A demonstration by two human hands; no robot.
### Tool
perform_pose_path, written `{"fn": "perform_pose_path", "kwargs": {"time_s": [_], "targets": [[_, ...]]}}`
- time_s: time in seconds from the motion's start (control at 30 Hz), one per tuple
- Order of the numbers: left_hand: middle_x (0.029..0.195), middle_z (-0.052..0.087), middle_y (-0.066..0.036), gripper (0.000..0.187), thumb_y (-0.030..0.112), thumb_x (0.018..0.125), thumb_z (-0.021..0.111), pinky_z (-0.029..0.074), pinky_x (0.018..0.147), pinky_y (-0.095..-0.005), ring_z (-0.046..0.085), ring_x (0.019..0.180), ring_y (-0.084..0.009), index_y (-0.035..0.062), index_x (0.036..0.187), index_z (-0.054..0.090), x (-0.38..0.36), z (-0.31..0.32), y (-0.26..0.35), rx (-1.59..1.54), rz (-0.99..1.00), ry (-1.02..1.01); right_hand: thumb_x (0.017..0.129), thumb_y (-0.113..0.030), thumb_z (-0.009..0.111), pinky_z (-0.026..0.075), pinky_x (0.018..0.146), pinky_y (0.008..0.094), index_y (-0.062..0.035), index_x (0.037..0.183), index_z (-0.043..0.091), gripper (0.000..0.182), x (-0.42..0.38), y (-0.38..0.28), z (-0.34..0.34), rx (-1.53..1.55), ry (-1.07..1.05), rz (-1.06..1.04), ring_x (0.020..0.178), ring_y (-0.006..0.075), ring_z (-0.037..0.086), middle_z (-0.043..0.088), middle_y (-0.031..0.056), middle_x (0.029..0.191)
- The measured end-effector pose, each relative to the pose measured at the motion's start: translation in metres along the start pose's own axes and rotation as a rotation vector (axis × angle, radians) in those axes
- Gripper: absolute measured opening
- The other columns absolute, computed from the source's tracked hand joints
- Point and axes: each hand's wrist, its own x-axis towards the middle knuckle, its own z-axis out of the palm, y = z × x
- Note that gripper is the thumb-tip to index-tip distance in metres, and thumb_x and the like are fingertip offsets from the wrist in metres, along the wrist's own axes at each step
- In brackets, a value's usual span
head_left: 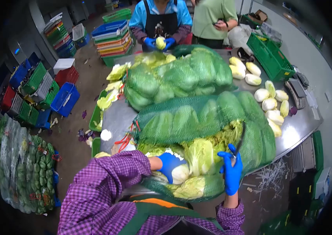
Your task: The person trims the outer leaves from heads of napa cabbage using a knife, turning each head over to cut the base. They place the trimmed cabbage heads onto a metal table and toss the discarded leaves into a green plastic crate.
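Observation:
Both my hands wear blue gloves. My left hand (pixel 170 165) rests on a pale cabbage (pixel 180 174) at the near edge of a green net bag, its fingers wrapped over the cabbage's side. My right hand (pixel 232 171) is closed round a knife (pixel 239 141), the dark blade pointing up over the net. Between my hands lies a leafy cabbage (pixel 198 156), with another cabbage (pixel 190 188) nearer me, partly inside the netting. The opened net bag (pixel 170 124) of cabbages spreads beyond them, and a second full net bag (pixel 181 76) lies behind it.
Trimmed cabbages (pixel 269 104) stand on the metal table (pixel 295 133) at the right, near a green crate (pixel 270 56). A co-worker in blue (pixel 160 19) holds a small cabbage across the table, beside a person in green (pixel 215 17). Stacked crates (pixel 113 39) stand at the left.

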Motion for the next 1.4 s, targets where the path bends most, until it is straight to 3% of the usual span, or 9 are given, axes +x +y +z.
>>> {"fn": "perform_pose_path", "kwargs": {"time_s": [0.13,0.37,0.47,0.53,0.57,0.67,0.77,1.03,1.4], "targets": [[0.11,0.062,-0.017,0.102,0.063,0.044,0.08,0.047,0.085,-0.0423,0.061,0.099,-0.0341,0.0132,0.128,0.049,-0.075,-0.001,-0.008,-0.132,-0.081,0.287,0.09,-0.003,0.051,0.041,0.05,0.0202,-0.0005,0.127,0.04,0.038,-0.025,0.009,0.043,-0.113,-0.101,-0.019,0.059,0.0053,0.05,0.063,0.0086,0.101],[0.114,0.059,-0.017,0.098,0.053,0.047,0.086,0.043,0.091,-0.0421,0.056,0.104,-0.0345,0.0091,0.127,0.05,-0.266,0.01,-0.023,-0.237,-0.461,0.791,0.092,0.0,0.047,0.044,0.057,0.0202,-0.001,0.134,0.041,0.042,-0.078,0.04,0.161,0.153,-0.362,0.128,0.063,0.0048,0.051,0.064,0.0071,0.096],[0.117,0.057,-0.016,0.099,0.053,0.048,0.085,0.043,0.092,-0.0432,0.056,0.105,-0.0346,0.0107,0.129,0.048,-0.321,0.042,-0.039,-0.11,-0.651,0.826,0.091,-0.006,0.055,0.044,0.057,0.0218,-0.006,0.131,0.047,0.041,-0.106,0.062,0.225,0.134,-0.575,0.282,0.062,0.0058,0.051,0.063,0.004,0.087],[0.118,0.057,-0.016,0.099,0.054,0.048,0.084,0.043,0.092,-0.0435,0.056,0.106,-0.0347,0.011,0.129,0.048,-0.341,0.066,-0.053,-0.178,-0.761,0.815,0.088,-0.01,0.06,0.046,0.058,0.0259,-0.0093,0.125,0.051,0.038,-0.124,0.082,0.266,-0.031,-0.645,0.268,0.063,0.0091,0.054,0.063,0.0055,0.082],[0.119,0.057,-0.017,0.099,0.055,0.049,0.084,0.043,0.092,-0.0438,0.056,0.106,-0.0349,0.0113,0.13,0.047,-0.347,0.077,-0.062,-0.237,-0.845,0.81,0.087,-0.011,0.062,0.047,0.06,0.0291,-0.0099,0.118,0.054,0.032,-0.134,0.1,0.286,-0.141,-0.659,0.119,0.065,0.012,0.058,0.062,0.008,0.077],[0.118,0.057,-0.017,0.1,0.056,0.049,0.083,0.044,0.092,-0.0442,0.056,0.106,-0.0349,0.0113,0.131,0.046,-0.35,0.113,-0.089,-0.3,-0.896,0.731,0.087,-0.016,0.062,0.049,0.062,0.0387,-0.0087,0.106,0.054,0.022,-0.155,0.147,0.327,-0.242,-0.72,0.085,0.072,0.035,0.064,0.064,0.0181,0.079],[0.116,0.059,-0.018,0.098,0.056,0.049,0.083,0.046,0.091,-0.0431,0.058,0.104,-0.0354,0.0094,0.128,0.048,-0.342,0.119,-0.108,-0.31,-0.866,0.677,0.089,-0.022,0.058,0.048,0.062,0.0466,-0.009,0.103,0.051,0.02,-0.167,0.174,0.343,-0.388,-0.775,0.001,0.074,0.0435,0.061,0.063,0.023,0.079],[0.117,0.057,-0.018,0.1,0.057,0.05,0.082,0.045,0.09,-0.0439,0.057,0.105,-0.0354,0.0095,0.13,0.047,-0.332,0.114,-0.119,-0.256,-0.848,0.579,0.091,-0.024,0.051,0.046,0.061,0.0517,-0.0092,0.102,0.049,0.019,-0.162,0.184,0.353,-0.633,-0.761,0.054,0.071,0.0447,0.06,0.062,0.0247,0.075],[0.105,0.059,-0.017,0.1,0.059,0.049,0.081,0.044,0.084,-0.0441,0.057,0.095,-0.0341,0.0104,0.129,0.047,-0.318,0.129,-0.105,-0.143,-0.791,0.677,0.088,-0.013,0.047,0.048,0.073,0.0516,-0.004,0.103,0.048,0.019,-0.135,0.204,0.368,-0.929,-0.933,0.258,0.084,0.0434,0.062,0.063,0.0253,0.09]]}}
